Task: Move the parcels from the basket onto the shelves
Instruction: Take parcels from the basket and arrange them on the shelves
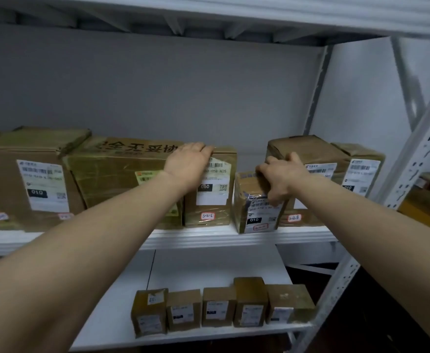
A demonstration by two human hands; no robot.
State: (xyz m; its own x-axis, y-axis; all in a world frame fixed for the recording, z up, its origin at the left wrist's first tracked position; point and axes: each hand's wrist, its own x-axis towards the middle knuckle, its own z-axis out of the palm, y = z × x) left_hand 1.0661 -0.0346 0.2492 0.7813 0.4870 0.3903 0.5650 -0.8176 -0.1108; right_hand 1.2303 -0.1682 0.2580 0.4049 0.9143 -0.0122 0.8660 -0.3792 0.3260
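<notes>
A row of brown cardboard parcels stands on the white middle shelf [209,238]. My left hand [188,166] lies over the top front edge of the parcel labelled 060 [209,200], fingers curled over its top. My right hand [280,174] grips the top of a small taped parcel labelled 010 [257,212], which stands tilted at the shelf's front edge between the 060 parcel and a larger box [310,159]. The basket is out of view.
Bigger boxes [30,184] fill the shelf's left part, and one more [361,169] stands at the right end. Several small parcels [219,307] line the lower shelf's front. A perforated upright [412,159] rises at the right. Another shelf board runs overhead.
</notes>
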